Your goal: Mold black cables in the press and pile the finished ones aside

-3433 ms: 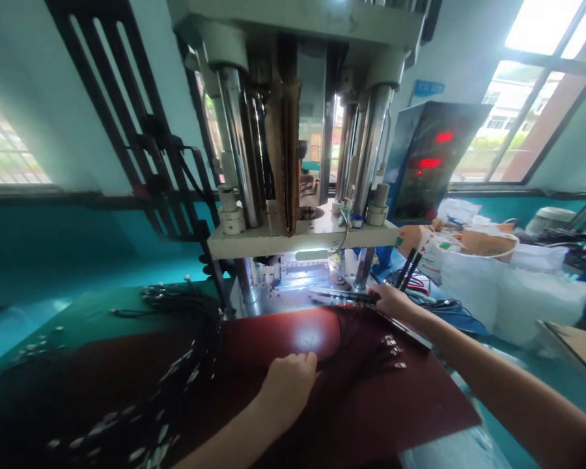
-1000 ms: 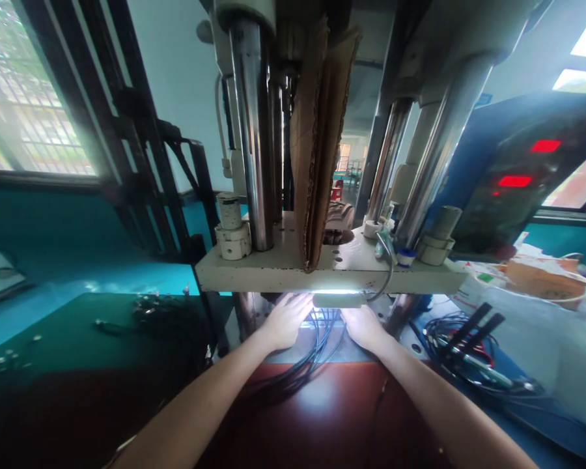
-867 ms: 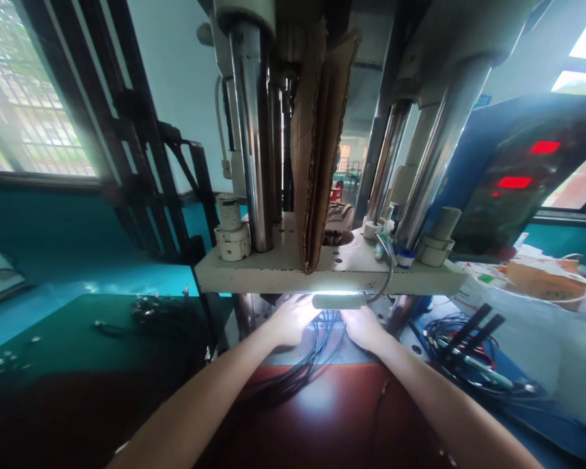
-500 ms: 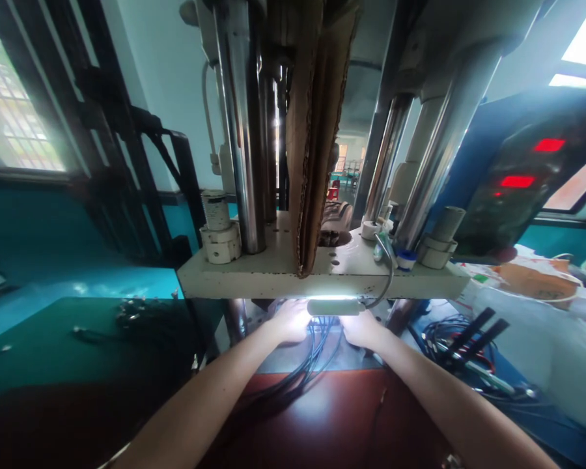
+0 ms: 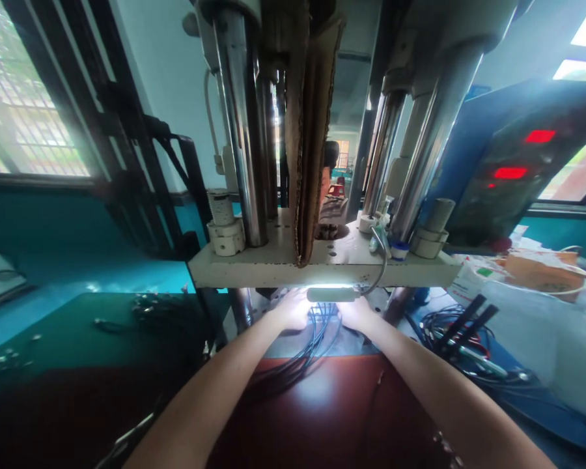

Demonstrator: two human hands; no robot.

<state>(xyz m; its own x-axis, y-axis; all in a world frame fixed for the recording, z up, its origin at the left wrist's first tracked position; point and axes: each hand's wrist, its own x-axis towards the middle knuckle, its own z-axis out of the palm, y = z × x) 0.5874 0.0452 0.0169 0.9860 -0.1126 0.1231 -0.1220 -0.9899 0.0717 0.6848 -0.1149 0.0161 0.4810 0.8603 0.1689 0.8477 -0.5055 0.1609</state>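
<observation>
Both hands reach in under the pale metal plate of a press (image 5: 273, 272), on either side of a bundle of dark cables (image 5: 314, 342). My left hand (image 5: 293, 309) is left of the cables, its fingers hidden in the glare and behind a small lit lamp (image 5: 332, 295). My right hand (image 5: 355, 314) is right of them, its fingertips likewise covered by the lamp. What either hand holds cannot be made out. The cables run from between the hands down and left over the reddish-brown tabletop (image 5: 317, 404).
Shiny steel columns (image 5: 244, 143) and folded cardboard (image 5: 308, 143) rise above the plate. A control box with red displays (image 5: 510, 172) stands right. Coiled cables (image 5: 449, 326) lie on a blue surface at right; more cable ends (image 5: 151, 303) lie on the green surface at left. A person is partly visible behind.
The whole view has shifted slightly, with the plate and lamp a little higher in the picture. Both hands stay under the plate beside the cables, nearly unmoved.
</observation>
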